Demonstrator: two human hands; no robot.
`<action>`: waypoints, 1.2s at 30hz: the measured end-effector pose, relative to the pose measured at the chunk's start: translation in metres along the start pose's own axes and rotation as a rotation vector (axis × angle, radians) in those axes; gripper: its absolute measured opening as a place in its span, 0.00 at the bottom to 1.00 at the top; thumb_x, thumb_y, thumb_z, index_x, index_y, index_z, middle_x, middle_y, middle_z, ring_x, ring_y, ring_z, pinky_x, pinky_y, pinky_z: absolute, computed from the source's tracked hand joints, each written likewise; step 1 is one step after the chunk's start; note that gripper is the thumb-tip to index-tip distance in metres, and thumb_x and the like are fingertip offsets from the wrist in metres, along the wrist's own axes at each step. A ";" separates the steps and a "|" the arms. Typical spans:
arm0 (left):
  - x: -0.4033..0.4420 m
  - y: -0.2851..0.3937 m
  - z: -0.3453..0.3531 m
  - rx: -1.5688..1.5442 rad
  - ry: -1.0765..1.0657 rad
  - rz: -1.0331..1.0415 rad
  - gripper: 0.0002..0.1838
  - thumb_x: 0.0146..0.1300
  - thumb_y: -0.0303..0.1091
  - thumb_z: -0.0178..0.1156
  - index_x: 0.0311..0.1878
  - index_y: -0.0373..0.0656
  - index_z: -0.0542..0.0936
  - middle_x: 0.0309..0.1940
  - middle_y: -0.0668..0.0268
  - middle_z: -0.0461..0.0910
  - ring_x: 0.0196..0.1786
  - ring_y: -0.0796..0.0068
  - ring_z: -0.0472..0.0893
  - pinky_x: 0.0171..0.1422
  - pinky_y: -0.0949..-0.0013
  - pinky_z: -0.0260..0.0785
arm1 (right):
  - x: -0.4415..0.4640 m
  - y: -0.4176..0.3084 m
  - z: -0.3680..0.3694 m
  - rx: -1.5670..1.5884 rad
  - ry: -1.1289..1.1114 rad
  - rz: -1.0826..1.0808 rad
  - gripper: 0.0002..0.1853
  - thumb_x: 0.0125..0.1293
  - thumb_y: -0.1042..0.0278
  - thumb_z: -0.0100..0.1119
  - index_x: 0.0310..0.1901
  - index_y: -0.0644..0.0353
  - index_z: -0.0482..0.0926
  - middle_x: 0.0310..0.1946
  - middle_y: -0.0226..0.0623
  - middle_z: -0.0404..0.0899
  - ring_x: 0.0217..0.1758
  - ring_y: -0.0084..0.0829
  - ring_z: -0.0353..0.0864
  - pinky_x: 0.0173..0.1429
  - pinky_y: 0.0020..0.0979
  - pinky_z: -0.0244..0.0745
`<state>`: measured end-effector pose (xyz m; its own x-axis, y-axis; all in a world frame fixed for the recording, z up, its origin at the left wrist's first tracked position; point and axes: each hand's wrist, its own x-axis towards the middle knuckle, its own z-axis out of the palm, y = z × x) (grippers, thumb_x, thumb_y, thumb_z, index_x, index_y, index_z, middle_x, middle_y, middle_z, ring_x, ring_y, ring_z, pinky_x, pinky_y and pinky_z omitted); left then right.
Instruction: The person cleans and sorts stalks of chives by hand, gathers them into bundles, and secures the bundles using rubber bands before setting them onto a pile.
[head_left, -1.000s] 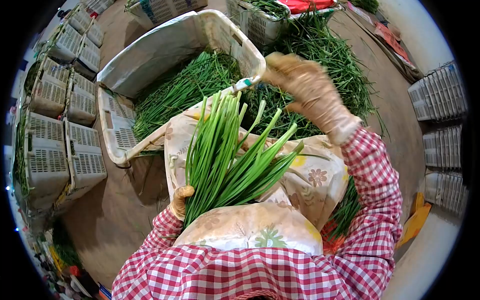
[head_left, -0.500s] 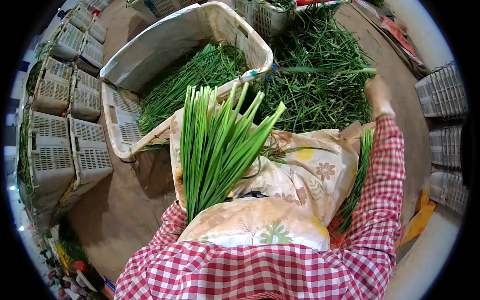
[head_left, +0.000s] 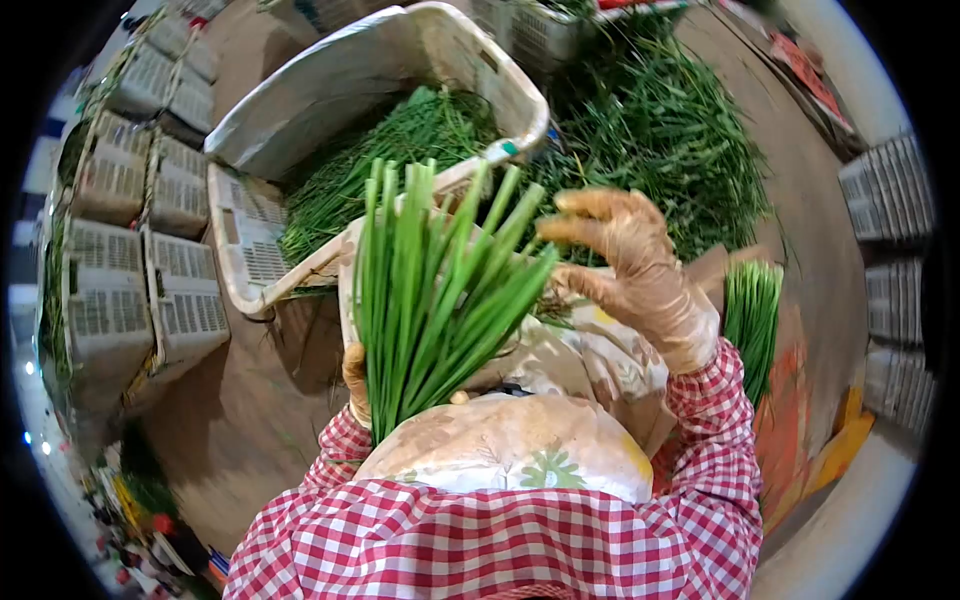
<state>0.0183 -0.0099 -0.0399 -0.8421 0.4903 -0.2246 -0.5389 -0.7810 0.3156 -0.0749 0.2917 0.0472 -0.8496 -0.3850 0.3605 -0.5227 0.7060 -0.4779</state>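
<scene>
the bunch of green stalks (head_left: 425,310) lies over the apron (head_left: 520,445), its long axis running away from the body, pale ends pointing toward the crate (head_left: 320,105) and fanning rightward. the left hand's (head_left: 356,382) grip is closed around its lower end. the right hand (head_left: 640,265) is open, fingers parted beside the pale ends; whether they touch, i cannot tell. half a second ago it was pinching a stalk by the heap's (head_left: 670,130) right edge.
</scene>
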 end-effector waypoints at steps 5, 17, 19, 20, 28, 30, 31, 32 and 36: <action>-0.007 0.010 0.013 0.006 -0.023 0.021 0.46 0.52 0.55 0.64 0.72 0.47 0.58 0.69 0.54 0.60 0.67 0.48 0.65 0.66 0.39 0.61 | -0.004 -0.003 0.014 0.078 -0.382 0.162 0.14 0.55 0.58 0.64 0.44 0.43 0.84 0.48 0.31 0.78 0.59 0.34 0.70 0.71 0.50 0.42; -0.005 0.017 0.014 0.600 0.098 -0.217 0.38 0.53 0.33 0.68 0.67 0.37 0.63 0.59 0.60 0.72 0.59 0.71 0.72 0.66 0.67 0.62 | -0.014 0.030 0.025 0.673 0.121 0.628 0.13 0.69 0.59 0.56 0.44 0.62 0.80 0.35 0.32 0.83 0.34 0.17 0.80 0.37 0.20 0.76; -0.004 0.015 0.012 0.604 0.101 -0.194 0.36 0.54 0.34 0.69 0.65 0.37 0.67 0.56 0.63 0.75 0.58 0.73 0.72 0.64 0.70 0.62 | -0.002 0.020 0.005 0.833 0.188 0.620 0.17 0.69 0.54 0.54 0.46 0.61 0.79 0.32 0.33 0.83 0.31 0.16 0.79 0.33 0.20 0.75; -0.002 0.016 0.012 0.656 0.093 -0.201 0.36 0.54 0.34 0.69 0.65 0.37 0.66 0.56 0.63 0.74 0.58 0.74 0.72 0.64 0.70 0.62 | 0.008 0.006 -0.002 0.842 0.168 0.680 0.20 0.70 0.51 0.51 0.48 0.62 0.77 0.29 0.32 0.83 0.26 0.15 0.78 0.29 0.18 0.74; -0.006 0.010 -0.008 0.169 0.126 -0.166 0.36 0.58 0.47 0.64 0.67 0.40 0.65 0.59 0.61 0.72 0.60 0.67 0.73 0.66 0.63 0.64 | 0.016 -0.052 0.002 0.925 -0.119 0.485 0.19 0.62 0.64 0.64 0.48 0.68 0.75 0.32 0.33 0.80 0.30 0.19 0.79 0.31 0.19 0.72; -0.014 0.007 -0.042 0.031 0.067 -0.152 0.36 0.61 0.51 0.60 0.67 0.41 0.63 0.60 0.61 0.71 0.60 0.67 0.73 0.66 0.59 0.64 | 0.005 -0.037 -0.003 1.130 -0.226 -0.065 0.14 0.63 0.69 0.61 0.47 0.68 0.75 0.32 0.32 0.79 0.34 0.21 0.79 0.34 0.21 0.73; -0.010 0.008 -0.037 -0.067 0.023 -0.171 0.35 0.62 0.51 0.59 0.67 0.41 0.64 0.60 0.61 0.71 0.60 0.67 0.73 0.66 0.59 0.65 | 0.003 -0.029 0.007 1.129 -0.222 -0.059 0.14 0.63 0.69 0.61 0.47 0.68 0.75 0.32 0.32 0.79 0.34 0.21 0.79 0.34 0.21 0.73; -0.009 0.005 -0.036 -0.068 0.017 -0.174 0.35 0.62 0.51 0.59 0.67 0.41 0.64 0.60 0.61 0.71 0.60 0.67 0.73 0.66 0.59 0.65 | 0.000 -0.021 0.018 1.089 -0.138 0.286 0.14 0.63 0.70 0.61 0.47 0.68 0.75 0.32 0.33 0.79 0.34 0.21 0.79 0.34 0.20 0.73; -0.008 -0.001 -0.029 0.014 -0.122 -0.078 0.35 0.63 0.52 0.58 0.67 0.40 0.64 0.60 0.62 0.71 0.59 0.70 0.72 0.65 0.62 0.64 | -0.005 -0.023 0.007 1.104 -0.081 0.525 0.14 0.65 0.66 0.60 0.48 0.65 0.76 0.31 0.32 0.81 0.31 0.17 0.78 0.33 0.18 0.73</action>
<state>0.0257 -0.0245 -0.0650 -0.7936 0.5931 -0.1359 -0.6023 -0.7337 0.3145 -0.0588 0.2729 0.0509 -0.9565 -0.2693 -0.1123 0.1389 -0.0816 -0.9869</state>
